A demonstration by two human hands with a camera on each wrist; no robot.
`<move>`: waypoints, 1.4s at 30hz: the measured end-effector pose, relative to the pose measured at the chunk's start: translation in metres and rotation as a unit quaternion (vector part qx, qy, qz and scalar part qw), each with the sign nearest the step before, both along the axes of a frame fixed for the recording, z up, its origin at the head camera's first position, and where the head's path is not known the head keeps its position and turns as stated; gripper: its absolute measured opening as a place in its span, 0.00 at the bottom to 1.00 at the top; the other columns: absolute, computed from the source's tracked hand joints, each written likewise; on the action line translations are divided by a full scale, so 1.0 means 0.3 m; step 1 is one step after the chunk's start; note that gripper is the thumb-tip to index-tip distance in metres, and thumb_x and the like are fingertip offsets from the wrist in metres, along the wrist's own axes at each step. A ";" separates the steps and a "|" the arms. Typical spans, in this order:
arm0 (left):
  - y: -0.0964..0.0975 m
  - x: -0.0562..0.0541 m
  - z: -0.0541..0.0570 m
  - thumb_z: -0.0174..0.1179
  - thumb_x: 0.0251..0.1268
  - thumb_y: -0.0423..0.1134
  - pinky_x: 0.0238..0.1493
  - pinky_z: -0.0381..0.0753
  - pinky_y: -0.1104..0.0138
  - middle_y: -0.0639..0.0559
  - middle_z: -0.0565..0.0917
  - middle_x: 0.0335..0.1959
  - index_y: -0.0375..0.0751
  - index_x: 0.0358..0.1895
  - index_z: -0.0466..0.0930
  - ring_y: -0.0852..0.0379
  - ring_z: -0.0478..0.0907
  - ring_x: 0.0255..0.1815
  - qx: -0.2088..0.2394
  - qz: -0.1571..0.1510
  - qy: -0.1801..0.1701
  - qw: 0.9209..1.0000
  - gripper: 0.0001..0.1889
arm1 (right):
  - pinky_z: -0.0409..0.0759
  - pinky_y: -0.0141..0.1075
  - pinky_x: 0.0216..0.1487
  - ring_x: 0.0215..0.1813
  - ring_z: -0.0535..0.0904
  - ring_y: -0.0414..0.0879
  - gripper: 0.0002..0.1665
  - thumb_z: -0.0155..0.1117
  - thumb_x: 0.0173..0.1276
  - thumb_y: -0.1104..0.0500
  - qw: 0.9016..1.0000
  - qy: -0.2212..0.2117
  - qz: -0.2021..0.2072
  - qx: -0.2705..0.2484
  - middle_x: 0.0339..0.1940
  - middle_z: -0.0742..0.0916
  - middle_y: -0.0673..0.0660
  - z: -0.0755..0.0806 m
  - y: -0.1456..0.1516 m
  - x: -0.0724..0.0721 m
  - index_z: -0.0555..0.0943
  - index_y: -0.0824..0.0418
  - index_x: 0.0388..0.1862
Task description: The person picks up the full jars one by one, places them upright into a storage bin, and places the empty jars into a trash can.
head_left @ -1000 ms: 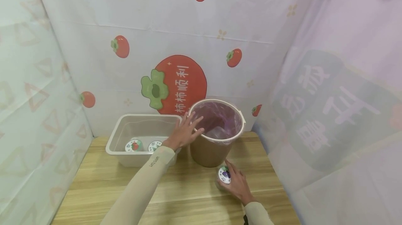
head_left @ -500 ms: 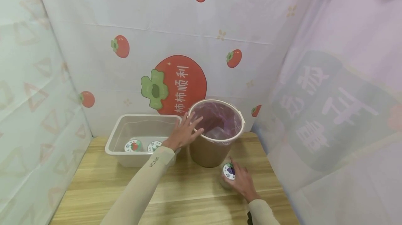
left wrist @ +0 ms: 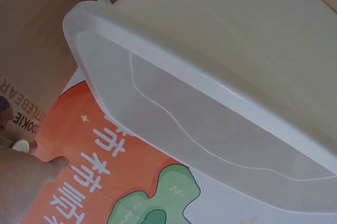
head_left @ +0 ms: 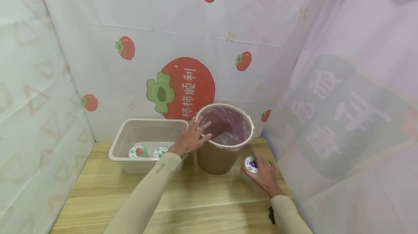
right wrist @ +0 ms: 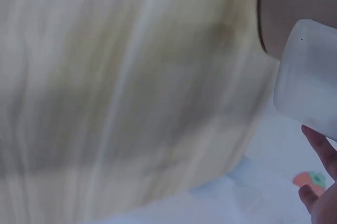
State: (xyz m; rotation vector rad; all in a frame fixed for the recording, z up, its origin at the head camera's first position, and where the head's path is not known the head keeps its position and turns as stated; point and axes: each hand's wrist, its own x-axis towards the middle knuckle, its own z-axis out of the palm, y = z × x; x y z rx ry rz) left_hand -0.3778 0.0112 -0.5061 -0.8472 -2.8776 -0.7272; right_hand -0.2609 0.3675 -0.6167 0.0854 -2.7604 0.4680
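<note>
My right hand (head_left: 265, 176) grips a translucent round jar (right wrist: 309, 79) whose white lid carries a dark grape picture, just right of the trash can. Whether the jar touches the table is unclear. The left hand (head_left: 189, 140) rests with spread, fairly straight fingers on the rim of the brown trash can (head_left: 217, 159), which has a purple plastic bag inside. In the left wrist view, part of that hand shows at the lower left beside the can's printed wall. Left of the can stands a white plastic tub (head_left: 117, 147). It holds a strawberry-lidded jar (head_left: 138, 151) and a green-pictured jar (head_left: 160, 152).
All of this stands on a wood-grain table (head_left: 199, 205). A white curtain with persimmon prints (head_left: 186, 85) hangs close behind the tub and can. More cloth (head_left: 352, 118) hangs at the right, near the right hand, and at the left (head_left: 36, 92).
The right hand has carried the grape-lidded jar to the right and farther back, from in front of the can to its right side. The left hand stays on the rim.
</note>
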 end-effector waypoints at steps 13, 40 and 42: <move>-0.004 -0.006 -0.006 0.41 0.86 0.68 0.87 0.33 0.29 0.44 0.45 0.93 0.60 0.90 0.55 0.35 0.32 0.93 -0.002 -0.008 -0.011 1.000 0.37 | 0.65 0.79 0.74 0.61 0.86 0.70 0.58 0.72 0.67 0.32 1.000 -0.010 -0.017 0.024 0.68 0.85 0.72 0.170 0.146 -0.037 0.65 0.58 0.86; -0.005 -0.005 -0.021 0.39 0.85 0.69 0.86 0.41 0.27 0.43 0.47 0.93 0.62 0.89 0.56 0.34 0.36 0.93 -0.010 -0.005 0.012 1.000 0.37 | 0.63 0.76 0.77 0.68 0.81 0.69 0.58 0.70 0.65 0.30 0.995 0.098 0.011 0.027 0.74 0.82 0.69 0.597 0.047 -0.272 0.66 0.56 0.87; -0.003 -0.004 -0.020 0.40 0.85 0.69 0.86 0.41 0.27 0.43 0.47 0.93 0.61 0.89 0.56 0.34 0.36 0.93 -0.008 -0.006 0.013 1.000 0.37 | 0.66 0.74 0.76 0.68 0.81 0.70 0.58 0.69 0.65 0.28 0.995 0.093 0.016 0.040 0.73 0.83 0.69 0.608 0.008 -0.287 0.66 0.54 0.87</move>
